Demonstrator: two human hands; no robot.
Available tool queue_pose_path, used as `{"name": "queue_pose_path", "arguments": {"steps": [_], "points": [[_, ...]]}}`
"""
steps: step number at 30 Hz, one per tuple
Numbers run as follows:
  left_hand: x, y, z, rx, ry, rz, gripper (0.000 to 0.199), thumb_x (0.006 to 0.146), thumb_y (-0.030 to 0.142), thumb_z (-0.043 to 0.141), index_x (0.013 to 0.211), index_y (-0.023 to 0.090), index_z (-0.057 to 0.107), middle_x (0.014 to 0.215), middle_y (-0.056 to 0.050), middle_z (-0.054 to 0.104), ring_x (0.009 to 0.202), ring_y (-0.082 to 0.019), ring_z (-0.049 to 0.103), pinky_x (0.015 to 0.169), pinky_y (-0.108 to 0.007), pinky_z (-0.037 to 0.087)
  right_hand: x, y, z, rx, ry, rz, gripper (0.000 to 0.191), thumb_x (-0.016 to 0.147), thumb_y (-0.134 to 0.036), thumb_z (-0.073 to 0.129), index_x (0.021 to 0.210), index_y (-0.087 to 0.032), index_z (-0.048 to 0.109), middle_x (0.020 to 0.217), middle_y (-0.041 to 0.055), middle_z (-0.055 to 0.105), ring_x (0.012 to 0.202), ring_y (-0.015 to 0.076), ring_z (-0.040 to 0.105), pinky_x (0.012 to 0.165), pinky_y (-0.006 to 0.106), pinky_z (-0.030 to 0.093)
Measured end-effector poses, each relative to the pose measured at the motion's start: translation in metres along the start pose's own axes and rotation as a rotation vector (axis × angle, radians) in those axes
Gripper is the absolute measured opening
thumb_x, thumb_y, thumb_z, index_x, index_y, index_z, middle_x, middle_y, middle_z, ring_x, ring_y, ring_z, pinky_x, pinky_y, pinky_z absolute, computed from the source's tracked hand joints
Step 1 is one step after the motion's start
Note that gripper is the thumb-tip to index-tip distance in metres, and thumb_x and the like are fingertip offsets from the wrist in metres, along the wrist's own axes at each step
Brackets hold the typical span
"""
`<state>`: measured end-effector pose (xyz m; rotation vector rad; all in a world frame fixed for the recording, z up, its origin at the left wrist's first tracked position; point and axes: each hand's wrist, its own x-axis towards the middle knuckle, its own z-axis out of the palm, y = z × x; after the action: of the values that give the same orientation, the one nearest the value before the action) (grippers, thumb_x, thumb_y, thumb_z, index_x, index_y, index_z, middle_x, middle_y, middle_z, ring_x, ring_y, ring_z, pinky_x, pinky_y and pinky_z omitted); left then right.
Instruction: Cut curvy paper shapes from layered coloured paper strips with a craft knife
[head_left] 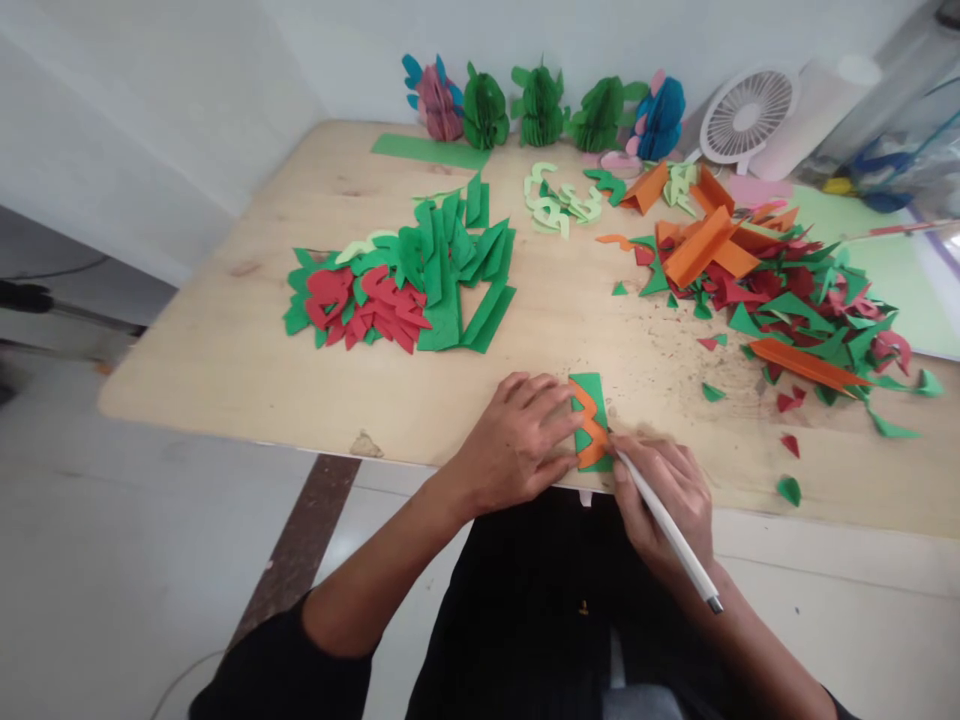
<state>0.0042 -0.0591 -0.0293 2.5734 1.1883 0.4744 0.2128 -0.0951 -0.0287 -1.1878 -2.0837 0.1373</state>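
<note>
A green paper piece (589,388) lies at the table's front edge with an orange wavy cut-out (592,436) on top of it. My left hand (517,440) rests flat from the left, its fingertips pressing on the orange cut-out and the green paper. In my right hand (667,490) is a white pen (671,535), gripped between thumb and fingers. The pen's tip touches down at the right edge of the orange cut-out. Part of the cut-out's left side is hidden under my left fingers.
Green folded papers (442,290) and red cut-outs (375,310) lie left of centre. Scraps (810,310) are heaped at the right. Paper figures (541,110) and a small white fan (746,115) stand along the wall. The table's front edge (405,462) runs beneath my wrists.
</note>
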Motion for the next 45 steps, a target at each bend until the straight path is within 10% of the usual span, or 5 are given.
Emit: {"name": "queue_pose_path", "arguments": {"steps": [45], "points": [[-0.0008,0.0002,0.0027,-0.051,0.055,-0.025,0.037,0.095,0.043,0.045,0.120,0.023,0.063,0.139,-0.010,0.053,0.133,-0.032,0.039,0.112,-0.055,0.028,-0.0043,0.0027,0.0002,0.005,-0.038,-0.012,0.027,0.087,-0.009,0.056,0.113,-0.018,0.060,0.089,0.0062,0.074,0.078,0.0209,0.067,0.073,0.036,0.047]]}}
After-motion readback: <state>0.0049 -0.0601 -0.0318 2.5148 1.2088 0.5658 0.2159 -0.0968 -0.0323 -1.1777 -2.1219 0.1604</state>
